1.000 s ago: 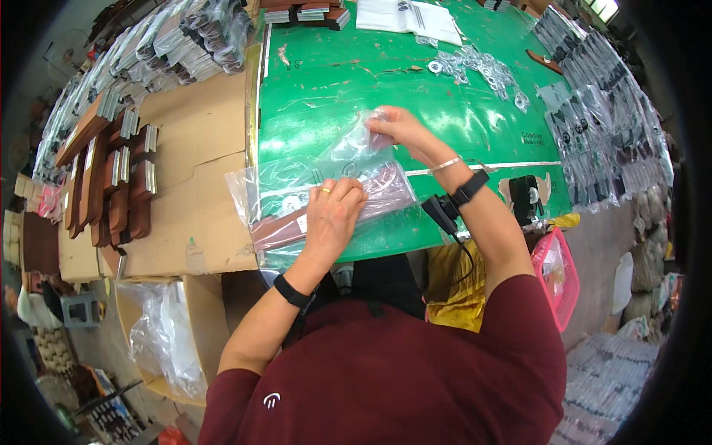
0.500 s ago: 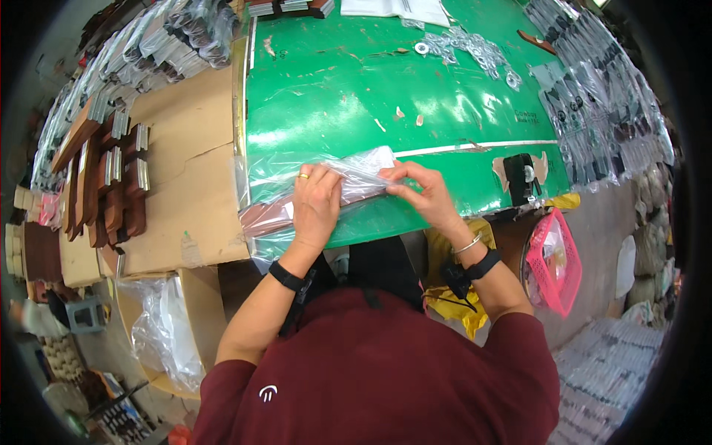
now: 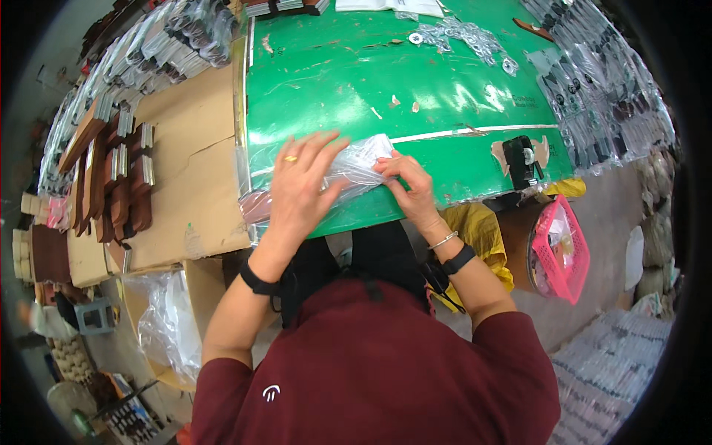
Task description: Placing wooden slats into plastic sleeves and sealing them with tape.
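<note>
A clear plastic bag (image 3: 354,167) lies slantwise near the front edge of the green table (image 3: 334,96). Inside or under its film shows a long brown piece (image 3: 256,208), its kind unclear, partly covered by my left hand. White paper or a label (image 3: 373,148) sits at the bag's right end. My left hand (image 3: 300,185) is over the bag with fingers stretched apart and slightly blurred; it grips nothing. With thumb and fingers together, my right hand (image 3: 409,182) pinches the film at the bag's right end.
Brown wooden pieces with metal ends (image 3: 111,170) are stacked on cardboard (image 3: 196,163) at left. Small bagged rings (image 3: 475,41) lie at the far side. Bagged items (image 3: 593,96) pile up at right, near a black tape dispenser-like device (image 3: 521,163). A pink basket (image 3: 560,248) stands below.
My left hand has opened and lifted from the bag, moving slightly left with fingers spreading. My right hand keeps its pinch on the film, shifted slightly in the picture.
</note>
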`<action>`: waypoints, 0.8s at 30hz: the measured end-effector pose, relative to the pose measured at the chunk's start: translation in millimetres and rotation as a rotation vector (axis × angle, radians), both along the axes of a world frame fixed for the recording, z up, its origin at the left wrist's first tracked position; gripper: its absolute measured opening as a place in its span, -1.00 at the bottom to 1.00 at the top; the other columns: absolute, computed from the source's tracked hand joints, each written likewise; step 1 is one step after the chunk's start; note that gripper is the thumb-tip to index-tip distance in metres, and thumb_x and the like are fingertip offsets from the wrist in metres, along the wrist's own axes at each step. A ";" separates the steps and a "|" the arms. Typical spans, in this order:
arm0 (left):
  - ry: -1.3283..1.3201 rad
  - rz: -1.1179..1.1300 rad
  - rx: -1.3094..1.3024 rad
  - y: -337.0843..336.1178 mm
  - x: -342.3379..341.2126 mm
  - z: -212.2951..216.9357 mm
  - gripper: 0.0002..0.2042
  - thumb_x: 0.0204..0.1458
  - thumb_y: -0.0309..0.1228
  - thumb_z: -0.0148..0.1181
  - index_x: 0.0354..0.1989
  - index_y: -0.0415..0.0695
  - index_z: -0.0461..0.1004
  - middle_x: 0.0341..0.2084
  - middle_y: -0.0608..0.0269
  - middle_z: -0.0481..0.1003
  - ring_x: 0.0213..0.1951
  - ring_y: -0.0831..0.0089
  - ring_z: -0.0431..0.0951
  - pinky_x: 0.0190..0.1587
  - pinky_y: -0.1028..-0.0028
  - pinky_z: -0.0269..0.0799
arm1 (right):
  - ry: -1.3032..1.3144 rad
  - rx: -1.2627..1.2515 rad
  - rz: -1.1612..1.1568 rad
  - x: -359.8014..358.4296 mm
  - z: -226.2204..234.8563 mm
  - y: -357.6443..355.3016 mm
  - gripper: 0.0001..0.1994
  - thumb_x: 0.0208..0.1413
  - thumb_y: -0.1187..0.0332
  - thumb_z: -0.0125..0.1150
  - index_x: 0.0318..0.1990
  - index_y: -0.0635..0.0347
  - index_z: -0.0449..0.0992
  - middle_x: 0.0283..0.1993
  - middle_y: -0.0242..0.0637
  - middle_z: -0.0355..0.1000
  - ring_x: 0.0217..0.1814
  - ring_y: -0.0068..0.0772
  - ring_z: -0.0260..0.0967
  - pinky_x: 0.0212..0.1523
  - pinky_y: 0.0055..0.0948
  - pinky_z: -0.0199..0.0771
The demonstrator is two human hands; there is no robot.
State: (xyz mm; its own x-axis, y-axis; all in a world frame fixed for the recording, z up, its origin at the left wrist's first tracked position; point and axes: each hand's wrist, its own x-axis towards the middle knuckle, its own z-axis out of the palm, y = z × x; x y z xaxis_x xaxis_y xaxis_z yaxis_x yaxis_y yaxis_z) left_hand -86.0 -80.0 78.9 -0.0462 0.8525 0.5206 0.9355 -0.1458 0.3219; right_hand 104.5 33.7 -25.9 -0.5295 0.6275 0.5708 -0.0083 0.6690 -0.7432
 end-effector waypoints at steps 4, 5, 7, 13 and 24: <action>0.124 -0.087 -0.099 12.5 -12.3 -26.0 -0.33 -0.16 -0.14 0.44 0.22 0.06 0.40 0.09 0.26 0.46 0.08 0.15 0.45 0.37 -0.06 0.08 | 0.011 0.047 -0.003 -3.2 -2.8 -0.2 -0.84 -0.02 0.68 0.23 -0.34 0.20 0.47 -0.15 -0.27 0.62 0.04 -0.16 0.56 0.27 -0.04 0.39; 0.096 -0.089 -0.208 13.3 -9.5 -22.0 -0.31 -0.18 -0.10 0.44 0.21 0.06 0.41 0.05 0.24 0.46 0.08 0.15 0.45 0.35 -0.06 0.10 | 0.009 0.044 -0.009 -2.8 -2.8 -1.3 -0.84 -0.02 0.68 0.23 -0.34 0.20 0.47 -0.15 -0.27 0.62 0.04 -0.16 0.56 0.27 -0.04 0.39; 0.068 -0.096 -0.321 16.3 -0.7 -22.8 -0.30 -0.20 -0.05 0.45 0.20 0.06 0.41 0.01 0.22 0.45 0.08 0.15 0.44 0.33 -0.06 0.11 | 0.030 0.047 -0.026 -1.7 -2.3 -2.9 -0.83 -0.03 0.69 0.23 -0.34 0.21 0.47 -0.17 -0.27 0.62 0.03 -0.16 0.56 0.26 -0.05 0.40; 0.041 -0.077 -0.209 24.1 6.3 -39.4 -0.62 -0.16 -0.27 0.43 -0.16 -0.06 0.47 -0.29 0.22 0.41 -0.12 0.18 0.46 0.01 0.12 0.33 | 0.015 0.036 -0.043 -2.1 -1.2 -3.8 -0.84 -0.03 0.66 0.27 -0.34 0.21 0.47 -0.18 -0.27 0.62 0.02 -0.15 0.56 0.25 -0.05 0.40; 0.315 -0.233 0.015 11.9 15.0 -59.4 -0.88 -0.11 -0.52 0.19 -0.39 -0.11 0.40 -0.39 0.20 0.36 -0.31 0.21 0.42 -0.27 0.30 0.36 | -0.017 0.098 -0.098 -2.4 -0.8 -4.2 -0.82 -0.12 0.62 0.28 -0.33 0.16 0.55 -0.20 -0.22 0.56 -0.02 -0.08 0.49 -0.01 -0.22 0.47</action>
